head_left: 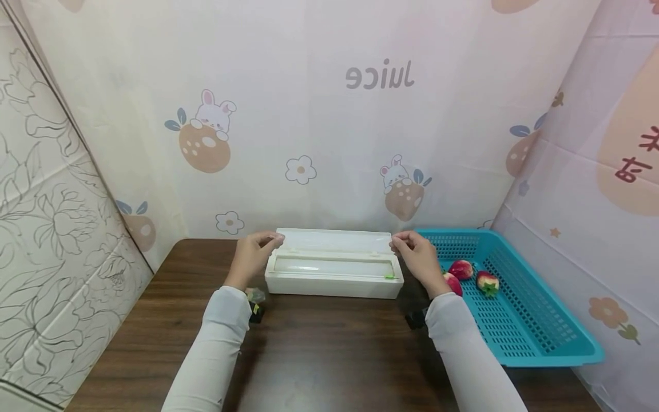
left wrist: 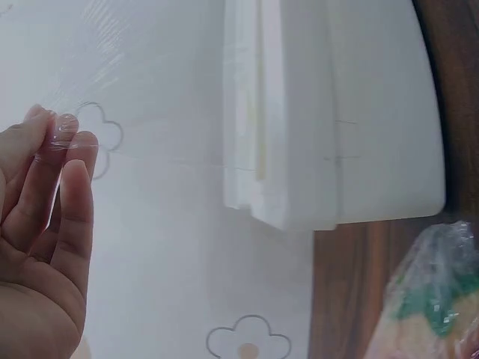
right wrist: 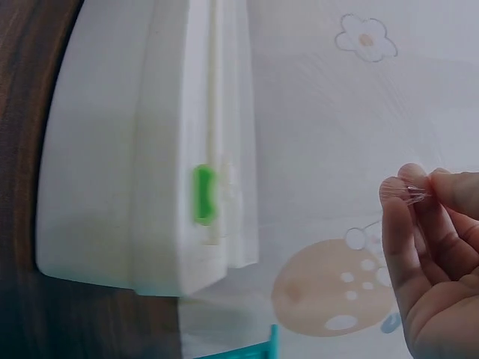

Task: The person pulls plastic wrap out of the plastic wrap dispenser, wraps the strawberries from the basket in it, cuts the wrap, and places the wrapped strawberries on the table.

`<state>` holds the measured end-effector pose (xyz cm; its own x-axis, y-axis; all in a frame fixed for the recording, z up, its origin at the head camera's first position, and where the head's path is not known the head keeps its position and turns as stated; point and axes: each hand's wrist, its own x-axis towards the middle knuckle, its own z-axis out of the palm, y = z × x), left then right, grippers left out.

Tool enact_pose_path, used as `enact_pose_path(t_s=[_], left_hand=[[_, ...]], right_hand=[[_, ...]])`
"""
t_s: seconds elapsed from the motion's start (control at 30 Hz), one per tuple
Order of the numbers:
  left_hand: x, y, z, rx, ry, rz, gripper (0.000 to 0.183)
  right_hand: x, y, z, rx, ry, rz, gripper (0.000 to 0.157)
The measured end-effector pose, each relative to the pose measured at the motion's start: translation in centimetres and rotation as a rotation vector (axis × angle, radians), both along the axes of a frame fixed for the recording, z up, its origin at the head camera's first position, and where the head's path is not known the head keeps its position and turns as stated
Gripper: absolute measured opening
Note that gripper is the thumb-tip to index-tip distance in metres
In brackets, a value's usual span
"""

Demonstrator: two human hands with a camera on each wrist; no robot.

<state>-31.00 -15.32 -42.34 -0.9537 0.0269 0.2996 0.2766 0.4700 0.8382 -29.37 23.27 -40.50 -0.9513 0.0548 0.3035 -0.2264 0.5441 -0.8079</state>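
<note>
A white cling film dispenser (head_left: 334, 286) lies lengthwise on the table in the head view, with a green slide cutter (right wrist: 203, 194) on its rail. From it a sheet of clear cling film (left wrist: 105, 45) stretches up between both hands. My left hand (head_left: 255, 254) pinches one corner of the film between thumb and fingertips, above the dispenser's left end. At the other end, my right hand (head_left: 418, 256) pinches the opposite corner, the film bunched at its fingertips. Both hands are raised apart from the dispenser body.
A blue plastic basket (head_left: 546, 286) stands at the right, with red strawberries (head_left: 487, 283) in it. Beside the left wrist lies a film-wrapped item (left wrist: 430, 299) with green and pale parts. Printed cloth hangs behind the brown wooden table (head_left: 324, 349).
</note>
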Motion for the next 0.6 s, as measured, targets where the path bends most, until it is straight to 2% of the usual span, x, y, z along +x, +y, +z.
enact_pose_path(t_s=[0.23, 0.43, 0.6], left_hand=[[0.7, 0.0, 1.9, -0.012, 0.055, -0.012, 0.029], [1.3, -0.1, 3.6, -0.055, 0.094, -0.006, 0.03], [1.2, -0.2, 4.7, -0.064, 0.149, -0.025, 0.027]], right_hand=[[0.8, 0.0, 1.8, 0.104, 0.064, -0.052, 0.03], [1.2, 0.0, 3.1, 0.084, 0.111, -0.035, 0.031], [1.2, 0.2, 4.0, 0.074, 0.092, -0.04, 0.035]])
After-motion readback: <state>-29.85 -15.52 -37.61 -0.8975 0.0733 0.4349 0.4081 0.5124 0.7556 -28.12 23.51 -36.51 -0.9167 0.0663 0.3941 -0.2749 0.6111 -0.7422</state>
